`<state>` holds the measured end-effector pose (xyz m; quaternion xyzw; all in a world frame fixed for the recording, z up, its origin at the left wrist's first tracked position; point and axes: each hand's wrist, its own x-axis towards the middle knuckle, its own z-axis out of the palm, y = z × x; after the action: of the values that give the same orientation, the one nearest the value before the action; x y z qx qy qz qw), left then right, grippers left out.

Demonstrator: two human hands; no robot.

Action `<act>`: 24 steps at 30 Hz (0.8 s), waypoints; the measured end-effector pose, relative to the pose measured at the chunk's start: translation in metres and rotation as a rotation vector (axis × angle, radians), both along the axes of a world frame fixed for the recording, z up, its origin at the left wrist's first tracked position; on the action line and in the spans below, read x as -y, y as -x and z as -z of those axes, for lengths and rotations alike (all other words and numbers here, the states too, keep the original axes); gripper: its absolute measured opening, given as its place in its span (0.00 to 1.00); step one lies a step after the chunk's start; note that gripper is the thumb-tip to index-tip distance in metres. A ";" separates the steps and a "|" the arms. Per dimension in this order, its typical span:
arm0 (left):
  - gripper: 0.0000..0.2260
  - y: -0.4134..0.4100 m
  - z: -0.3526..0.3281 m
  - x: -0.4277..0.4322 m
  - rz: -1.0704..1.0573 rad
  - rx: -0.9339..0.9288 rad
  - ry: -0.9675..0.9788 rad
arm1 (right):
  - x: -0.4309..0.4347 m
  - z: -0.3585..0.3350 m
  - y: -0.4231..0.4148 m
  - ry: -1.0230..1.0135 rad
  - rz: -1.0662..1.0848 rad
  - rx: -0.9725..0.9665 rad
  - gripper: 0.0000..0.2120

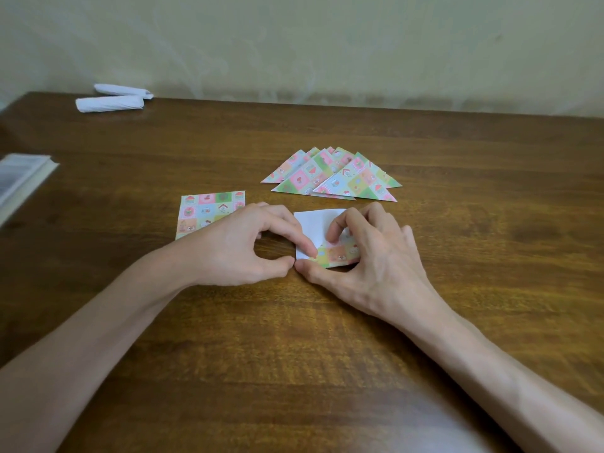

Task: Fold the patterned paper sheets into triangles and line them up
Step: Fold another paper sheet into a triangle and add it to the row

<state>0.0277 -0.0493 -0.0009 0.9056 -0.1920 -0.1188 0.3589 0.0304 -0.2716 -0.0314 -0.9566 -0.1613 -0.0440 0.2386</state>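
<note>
Both your hands were at the centre of the wooden table (457, 152), working on one half-folded sheet (315, 223). It lay white side up, its near part turned over so the patterned face showed as a flap along the near edge. Your left hand (242, 246) was curled, with the index fingertip pressed on the sheet's near-left corner and the thumb meeting it at the paper's edge, so it pinched that corner. Your right hand (379, 259) covered the right half of the sheet. Its thumb lay along the near edge, its fingers bent down over the patterned flap, and the flap was gripped between them. The two thumbs nearly touched at the near-left corner. Just left of the left hand, and partly hidden under it, the stack of flat sheets (209, 210) lay pattern side up. How many sheets it held could not be told. Beyond your hands, a little to the right, the folded triangles (333, 178) lay fanned and overlapping, apexes pointing far and long edges near. They were apart from the sheet in hand. At the far-left corner of the table two white rolls (109, 103) lay side by side against the pale wall (327, 44). At the left edge lay a book (19, 178), only partly in view.
</note>
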 end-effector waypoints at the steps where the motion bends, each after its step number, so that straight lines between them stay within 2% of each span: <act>1: 0.16 0.000 0.000 0.000 -0.002 -0.002 -0.001 | -0.001 0.000 0.001 0.011 0.004 0.003 0.29; 5: 0.17 0.001 -0.001 0.001 -0.001 0.002 -0.002 | -0.003 -0.003 0.002 0.022 0.014 -0.005 0.30; 8: 0.17 0.001 -0.001 0.002 -0.005 -0.002 -0.002 | 0.003 -0.006 -0.001 -0.039 -0.022 -0.084 0.27; 11: 0.14 0.001 0.001 0.003 -0.025 0.005 0.002 | 0.007 -0.007 -0.003 -0.082 -0.040 -0.104 0.22; 15: 0.08 0.002 0.003 0.007 -0.075 0.034 0.003 | 0.006 -0.007 -0.001 -0.058 -0.042 -0.081 0.24; 20: 0.09 0.002 0.002 0.007 -0.083 0.017 -0.030 | 0.016 -0.014 -0.007 -0.117 -0.090 -0.205 0.19; 24: 0.08 0.002 0.002 0.008 -0.084 0.023 -0.034 | 0.017 -0.016 -0.009 -0.090 -0.097 -0.188 0.21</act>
<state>0.0258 -0.0572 -0.0031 0.9201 -0.1557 -0.0966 0.3461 0.0398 -0.2889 -0.0156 -0.9359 -0.1824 0.0505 0.2970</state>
